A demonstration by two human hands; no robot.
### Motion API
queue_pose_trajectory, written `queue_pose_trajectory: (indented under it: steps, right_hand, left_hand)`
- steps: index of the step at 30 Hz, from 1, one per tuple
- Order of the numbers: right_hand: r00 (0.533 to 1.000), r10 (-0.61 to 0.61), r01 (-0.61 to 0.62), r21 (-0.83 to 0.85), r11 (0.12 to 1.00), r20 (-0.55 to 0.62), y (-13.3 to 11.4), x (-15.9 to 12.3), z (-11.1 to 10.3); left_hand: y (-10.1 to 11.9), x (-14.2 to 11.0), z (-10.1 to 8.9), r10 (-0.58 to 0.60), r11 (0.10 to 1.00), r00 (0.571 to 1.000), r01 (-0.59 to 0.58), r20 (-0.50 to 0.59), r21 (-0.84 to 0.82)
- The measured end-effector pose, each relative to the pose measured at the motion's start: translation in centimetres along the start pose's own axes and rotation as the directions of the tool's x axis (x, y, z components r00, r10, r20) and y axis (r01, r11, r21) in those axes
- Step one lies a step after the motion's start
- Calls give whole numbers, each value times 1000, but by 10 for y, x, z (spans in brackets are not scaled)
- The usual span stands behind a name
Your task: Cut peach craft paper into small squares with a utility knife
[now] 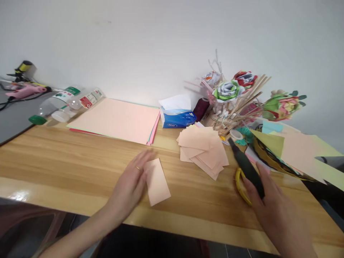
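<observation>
My left hand (131, 179), with a ring on one finger, rests at the left edge of a small peach paper rectangle (158, 182) lying on the table. Its fingers are stretched out, slightly blurred. On the right, my right hand (271, 204) has thumb and fingers around a dark green tool with a curved yellow handle (245, 165). The tool's narrow dark tip points away from me, up and left; its exact kind is unclear. Between the hands, farther back, lies a loose pile of peach paper pieces (201, 147).
A stack of large coloured sheets (118, 120) lies at the back left, beside two plastic bottles (57, 102). A blue tissue pack (178, 116) stands behind the pile. Paper flowers (228, 91) and sticks crowd the back right, near more paper sheets (298, 154). A pink glue gun (27, 90) is far left.
</observation>
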State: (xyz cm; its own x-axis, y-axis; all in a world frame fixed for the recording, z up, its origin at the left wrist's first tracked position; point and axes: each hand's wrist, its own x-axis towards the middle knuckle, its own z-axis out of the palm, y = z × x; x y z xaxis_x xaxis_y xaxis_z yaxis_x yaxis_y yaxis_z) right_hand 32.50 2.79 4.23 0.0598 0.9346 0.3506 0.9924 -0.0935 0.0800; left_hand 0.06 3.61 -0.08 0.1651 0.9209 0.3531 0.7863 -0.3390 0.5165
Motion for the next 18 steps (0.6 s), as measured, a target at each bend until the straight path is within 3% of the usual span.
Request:
queue_pose_trajectory:
  steps: [3, 6, 9, 14, 18]
  right_hand:
    - [994, 103, -99, -92, 991, 39, 23, -1, 5]
    - [989, 139, -130, -160, 979, 47, 32, -1, 15]
    - [996, 92, -92, -175, 980, -13, 36, 0, 25]
    - [994, 27, -42, -140, 989, -107, 40, -6, 30]
    - [979, 66, -77, -48, 996, -194, 38, -13, 24]
  left_hand:
    - [-8, 10, -8, -32, 996, 999, 33, 18, -82]
    - [-11, 26, -11, -61, 998, 980, 55, 188, 37]
    - [-7, 44, -16, -120, 990, 926, 85, 358, 112]
    - [-2, 58, -25, -34, 997, 841, 66, 541, -40]
    - [-2, 60, -22, 18, 972, 801, 127, 598, -200]
